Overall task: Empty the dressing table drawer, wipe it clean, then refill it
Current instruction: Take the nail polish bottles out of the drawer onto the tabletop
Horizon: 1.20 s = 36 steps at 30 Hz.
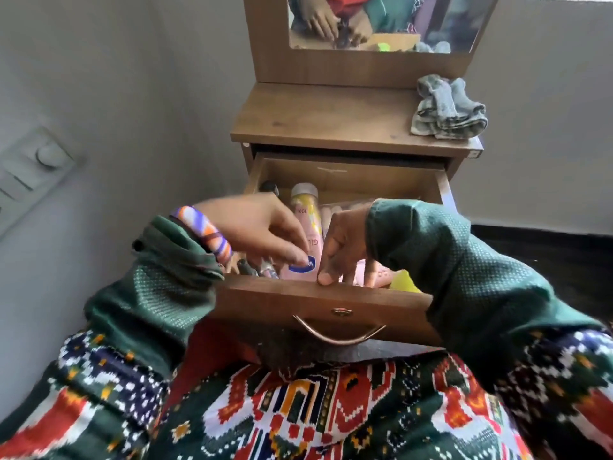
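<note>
The wooden dressing table drawer is pulled out toward me and holds a pink lotion bottle, a dark-capped item at the back left, several small cosmetic tubes at the front left and something yellow at the front right. My left hand reaches into the drawer, fingertips touching the pink bottle's blue label. My right hand hangs over the drawer's front edge, fingers spread down onto pink items. Neither hand clearly grips anything.
A crumpled grey cloth lies on the right of the dressing table top. A mirror stands behind it. A wall switch panel is at the left. My patterned clothing fills the foreground.
</note>
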Tool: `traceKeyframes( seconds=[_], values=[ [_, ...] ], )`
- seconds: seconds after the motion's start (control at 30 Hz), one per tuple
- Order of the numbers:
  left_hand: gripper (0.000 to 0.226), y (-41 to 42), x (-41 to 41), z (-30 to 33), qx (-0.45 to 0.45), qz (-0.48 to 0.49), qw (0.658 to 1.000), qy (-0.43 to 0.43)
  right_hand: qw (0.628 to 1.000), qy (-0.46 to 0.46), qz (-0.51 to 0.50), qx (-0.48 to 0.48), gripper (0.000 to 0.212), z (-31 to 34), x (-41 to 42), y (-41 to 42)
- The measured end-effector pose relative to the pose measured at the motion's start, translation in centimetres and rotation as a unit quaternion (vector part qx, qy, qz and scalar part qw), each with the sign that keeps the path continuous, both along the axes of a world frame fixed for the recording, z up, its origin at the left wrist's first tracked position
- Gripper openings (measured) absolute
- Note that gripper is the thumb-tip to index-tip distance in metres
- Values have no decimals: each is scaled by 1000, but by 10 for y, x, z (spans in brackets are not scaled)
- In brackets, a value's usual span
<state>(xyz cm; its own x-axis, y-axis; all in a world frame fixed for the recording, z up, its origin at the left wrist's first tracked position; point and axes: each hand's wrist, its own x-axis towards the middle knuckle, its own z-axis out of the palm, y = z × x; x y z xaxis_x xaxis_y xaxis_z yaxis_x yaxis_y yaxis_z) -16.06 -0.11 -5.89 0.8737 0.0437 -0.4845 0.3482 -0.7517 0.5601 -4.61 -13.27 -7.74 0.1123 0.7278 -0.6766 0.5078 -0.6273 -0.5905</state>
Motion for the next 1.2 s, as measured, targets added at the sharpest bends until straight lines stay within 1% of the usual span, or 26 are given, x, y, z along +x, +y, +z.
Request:
traceKeyframes(
  seconds=[0.03, 0.1, 0.13, 0.2, 0.27, 0.3, 0.37, 0.47, 0.53, 0.6, 0.67, 0.8, 0.87, 0.97, 1.03, 1.1, 1.2],
  values=[
    [11, 11, 1, 4, 6, 44, 998, -47, 1000, -10, -1, 5, 26, 2, 1, 4],
    [15, 33, 6, 8, 100, 115, 978, -144, 997, -48, -34, 57, 22, 5, 3, 17],
    [18, 41, 9, 8, 152, 140, 964, -169, 990, -75, -67, 97, 21, 6, 5, 25],
    [23, 49, 16, 6, 215, 162, 950, -157, 967, -124, -133, 177, 24, 8, 6, 42],
    [23, 50, 23, -3, 258, 150, 948, -109, 946, -186, -140, 227, 33, 5, 7, 58],
    [23, 49, 26, -9, 276, 142, 946, -90, 939, -226, -121, 228, 36, 2, 6, 65],
    [20, 44, 30, -18, 308, 137, 938, -80, 933, -287, -78, 202, 34, -7, 5, 79],
    [18, 35, 33, -27, 344, 133, 927, -65, 941, -305, -46, 143, 31, -23, 4, 94],
    [22, 33, 34, -30, 358, 125, 924, -51, 942, -310, -28, 128, 33, -30, 3, 96],
    [24, 35, 34, -30, 371, 114, 920, -51, 942, -306, -17, 134, 33, -30, 1, 93],
    [20, 41, 34, -26, 371, 108, 920, -71, 940, -306, -20, 150, 30, -22, 3, 87],
    [9, 58, 41, 12, 295, 119, 937, -145, 920, -334, -36, 201, 23, 27, 22, 82],
    [7, 67, 50, 39, 273, 124, 935, -189, 912, -343, -58, 219, 19, 54, 37, 87],
    [9, 88, 72, 68, 256, 150, 917, -267, 909, -317, -106, 250, 12, 79, 68, 106],
    [11, 105, 93, 76, 249, 168, 903, -307, 906, -310, -142, 251, 11, 88, 90, 125],
    [11, 122, 116, 76, 243, 196, 888, -337, 895, -325, -168, 256, 11, 91, 110, 143],
    [10, 143, 149, 66, 233, 247, 864, -372, 872, -384, -146, 267, 19, 91, 132, 164]
  ],
)
